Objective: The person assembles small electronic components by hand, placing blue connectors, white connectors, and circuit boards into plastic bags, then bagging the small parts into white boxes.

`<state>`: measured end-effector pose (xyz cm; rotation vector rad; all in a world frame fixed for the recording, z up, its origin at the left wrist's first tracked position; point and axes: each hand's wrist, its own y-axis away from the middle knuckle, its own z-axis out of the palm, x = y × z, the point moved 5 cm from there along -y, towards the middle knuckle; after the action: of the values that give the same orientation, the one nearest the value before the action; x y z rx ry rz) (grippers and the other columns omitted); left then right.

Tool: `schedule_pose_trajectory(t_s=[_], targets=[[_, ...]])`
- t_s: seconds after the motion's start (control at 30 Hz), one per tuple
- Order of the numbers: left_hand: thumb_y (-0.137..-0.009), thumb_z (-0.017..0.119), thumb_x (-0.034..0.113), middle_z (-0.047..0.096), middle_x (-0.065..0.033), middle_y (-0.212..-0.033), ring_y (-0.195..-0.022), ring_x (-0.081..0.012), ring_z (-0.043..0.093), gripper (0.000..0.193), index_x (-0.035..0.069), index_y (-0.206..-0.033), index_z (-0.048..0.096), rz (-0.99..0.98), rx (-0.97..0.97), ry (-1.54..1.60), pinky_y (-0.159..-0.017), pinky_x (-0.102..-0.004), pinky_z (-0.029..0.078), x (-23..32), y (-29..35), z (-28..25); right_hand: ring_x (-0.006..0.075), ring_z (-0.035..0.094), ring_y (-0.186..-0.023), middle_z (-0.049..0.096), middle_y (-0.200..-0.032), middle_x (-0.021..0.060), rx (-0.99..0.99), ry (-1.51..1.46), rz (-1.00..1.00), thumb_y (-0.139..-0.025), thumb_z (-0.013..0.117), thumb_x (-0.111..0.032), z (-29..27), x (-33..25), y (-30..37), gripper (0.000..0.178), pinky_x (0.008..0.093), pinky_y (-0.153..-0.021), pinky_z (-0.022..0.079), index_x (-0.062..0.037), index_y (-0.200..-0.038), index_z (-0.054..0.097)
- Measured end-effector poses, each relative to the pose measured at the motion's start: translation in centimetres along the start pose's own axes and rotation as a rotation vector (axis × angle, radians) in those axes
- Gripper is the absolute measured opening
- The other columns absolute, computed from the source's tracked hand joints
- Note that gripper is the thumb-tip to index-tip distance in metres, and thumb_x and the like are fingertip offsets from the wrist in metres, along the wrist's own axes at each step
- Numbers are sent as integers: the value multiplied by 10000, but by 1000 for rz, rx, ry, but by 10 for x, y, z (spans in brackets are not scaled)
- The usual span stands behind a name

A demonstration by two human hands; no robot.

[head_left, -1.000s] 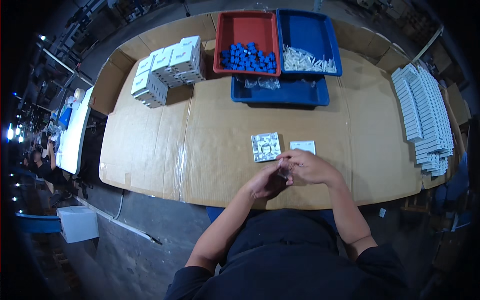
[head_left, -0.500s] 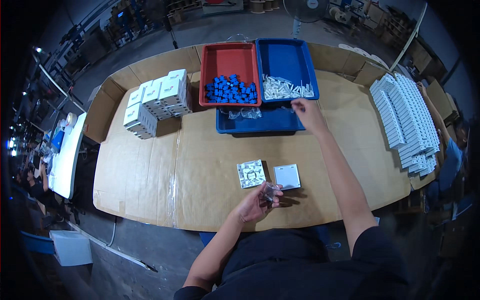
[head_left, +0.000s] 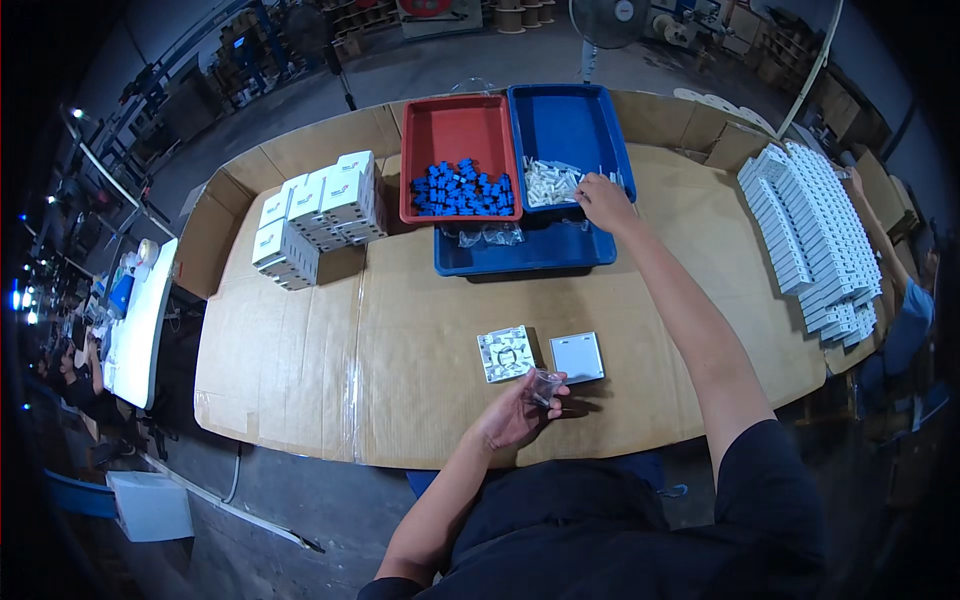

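Low over the near part of the table, my left hand point(head_left: 512, 412) is closed around a small clear plastic bag point(head_left: 544, 386). Just beyond it lie a white square box with an open, patterned inside point(head_left: 506, 353) and a flat white square cover point(head_left: 577, 357), side by side. My right hand point(head_left: 606, 204) reaches to the near edge of the upper blue tray point(head_left: 562, 112). Its fingers are drawn together beside a heap of small white tube-like pieces point(head_left: 548, 183); what they pinch is too small to make out.
A red tray point(head_left: 450, 130) of blue plastic parts point(head_left: 462, 190) adjoins the blue one. Below them, another blue tray point(head_left: 520, 258) holds clear bags. White boxes point(head_left: 330, 200) are stacked left, rows of white cases point(head_left: 815, 240) right. Cardboard walls edge the table.
My right hand has moved slightly left and into the near edge of the upper blue tray, toward the white pieces. My left hand still holds the bag in nearly the same place.
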<state>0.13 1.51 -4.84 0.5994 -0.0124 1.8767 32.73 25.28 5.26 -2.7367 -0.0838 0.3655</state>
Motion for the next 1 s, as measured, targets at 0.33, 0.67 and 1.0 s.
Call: schedule_pose_trajectory(t_s=[0.33,0.67,1.0], targets=[[-1132,358,485,707,-86,-1180,-983,-207,666,595,12,-1426,568,15,-38,0,-974,-361,538,0,-4,3,350,662,-1000,691,-1069,156,35,-220,126,-945,703,-183,-4,19,-8,154,424,-899,515,-34,-968,735],[-1119,427,461,719,-75,-1229,-1026,-192,668,568,16,-1443,565,0,-52,-4,-987,-352,536,-8,6,2,69,541,-730,695,-1014,69,216,-1844,336,-1006,691,-115,-93,-73,47,252,252,-627,462,-23,-1240,669],[-1136,377,450,719,-96,-1221,-978,-183,688,562,8,-1426,568,16,-60,74,-955,-341,559,7,-7,2,83,580,-664,647,-1014,46,-86,-1628,508,-1066,573,-141,-28,-126,179,242,249,-572,500,-32,-1278,616]])
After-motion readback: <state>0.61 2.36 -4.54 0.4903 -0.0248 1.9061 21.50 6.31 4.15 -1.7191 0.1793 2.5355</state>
